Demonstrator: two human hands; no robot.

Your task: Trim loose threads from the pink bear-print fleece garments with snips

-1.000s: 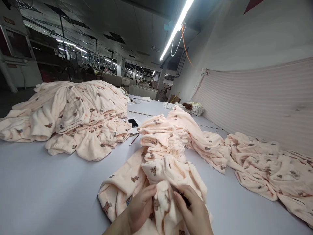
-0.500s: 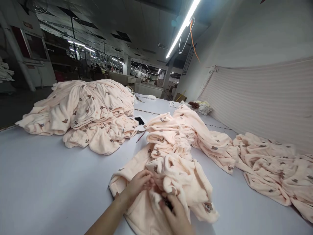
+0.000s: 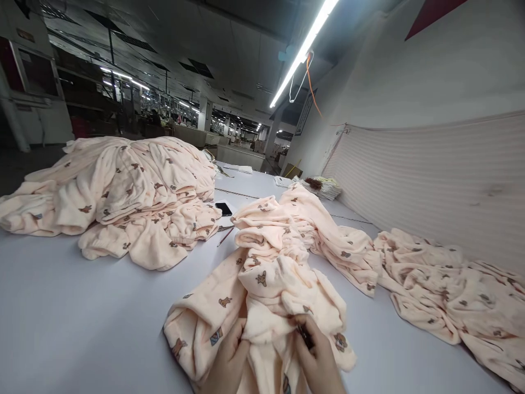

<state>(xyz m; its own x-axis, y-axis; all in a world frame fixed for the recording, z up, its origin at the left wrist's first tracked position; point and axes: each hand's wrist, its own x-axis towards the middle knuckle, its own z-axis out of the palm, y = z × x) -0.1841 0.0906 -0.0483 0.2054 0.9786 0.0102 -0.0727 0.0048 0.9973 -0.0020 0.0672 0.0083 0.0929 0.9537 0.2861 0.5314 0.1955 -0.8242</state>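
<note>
A pale pink fleece garment (image 3: 266, 323) printed with small brown animal figures lies bunched in front of me on the table. My left hand (image 3: 229, 355) pinches its fabric between thumb and fingers, at the left of a stretched section. On the right side of that section, my right hand (image 3: 318, 358) is closed on the cloth at its fingertips. Tucked in the same palm is a small dark tool (image 3: 304, 336), mostly hidden by the fingers; its kind is unclear. More of the same fleece (image 3: 328, 235) lies piled directly behind the garment.
A large heap of matching fleece garments (image 3: 135, 186) covers the left of the white table (image 3: 102, 306). Another pile (image 3: 451, 290) lies at the right, by a striped cloth screen (image 3: 430, 180). A phone (image 3: 223, 208) and a pencil (image 3: 225, 237) rest between the piles.
The hands have moved down and apart, and the cloth between them is now spread flatter. My left hand has gone from loosely curled over the folds to pinching fabric. The view has turned slightly right.
</note>
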